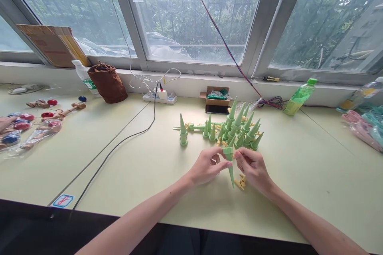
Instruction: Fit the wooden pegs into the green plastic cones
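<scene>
My left hand (211, 164) grips a green cone-shaped plastic piece (229, 163), its tip pointing down and its wider end up. My right hand (251, 166) is closed in a pinch against the side of that piece. A bit of yellow shows at its fingertips, seemingly a small yellow part, mostly hidden. Below the hands several small yellow plastic parts (240, 182) lie in a little pile on the table. Just beyond the hands stands a cluster of green cone pieces (237, 122), with yellow parts among them. One green cone (183, 133) stands apart to the left.
A phone (218, 109) lies before a small cardboard box (222, 90). Green bottle (300, 97) at right; brown bag (107, 82) and power strip (160, 97) at the back. A black cable (131, 133) crosses the table. Another person's hand (6, 122) is among wooden toys (48, 129) at left.
</scene>
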Motion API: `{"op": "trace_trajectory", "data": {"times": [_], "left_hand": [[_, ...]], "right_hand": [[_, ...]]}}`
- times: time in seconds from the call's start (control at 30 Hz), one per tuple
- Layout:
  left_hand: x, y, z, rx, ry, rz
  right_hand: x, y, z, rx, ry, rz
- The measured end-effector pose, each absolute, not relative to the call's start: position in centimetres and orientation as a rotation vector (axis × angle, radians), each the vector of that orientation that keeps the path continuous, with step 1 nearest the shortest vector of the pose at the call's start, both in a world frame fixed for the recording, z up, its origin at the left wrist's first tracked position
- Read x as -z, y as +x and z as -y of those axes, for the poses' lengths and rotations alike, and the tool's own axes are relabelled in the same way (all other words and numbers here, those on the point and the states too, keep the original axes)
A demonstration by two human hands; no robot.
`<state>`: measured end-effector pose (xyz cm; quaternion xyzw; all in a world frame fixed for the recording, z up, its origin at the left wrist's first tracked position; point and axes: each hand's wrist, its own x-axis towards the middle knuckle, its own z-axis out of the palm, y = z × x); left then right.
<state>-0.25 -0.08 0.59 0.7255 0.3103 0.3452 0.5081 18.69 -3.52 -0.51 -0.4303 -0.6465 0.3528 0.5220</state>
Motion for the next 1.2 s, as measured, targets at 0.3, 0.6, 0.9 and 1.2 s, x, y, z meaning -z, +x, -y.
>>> {"op": "trace_trajectory", "data": {"times": [0.3,0.6,0.9,1.2], "left_hand": [[0.1,-0.2,0.1,-1.047,2.085,-0.623],[0.2,-0.2,0.0,-1.085,2.199,-0.721],[-1.1,0.0,-0.1,-0.803,1.566,-0.795],[-1.4,-0.4,0.0,-0.620,1.509,-0.686]], "right_hand": [[0.1,18.4,3.7,-1.011,-0.972,1.470],[0.4,18.2,3.6,-0.962,-1.001,1.464],[0.7,18.7,3.3,-0.805,-1.016,1.506],[0.2,18.5,3.3,-0.739,-1.032,1.635]]}}
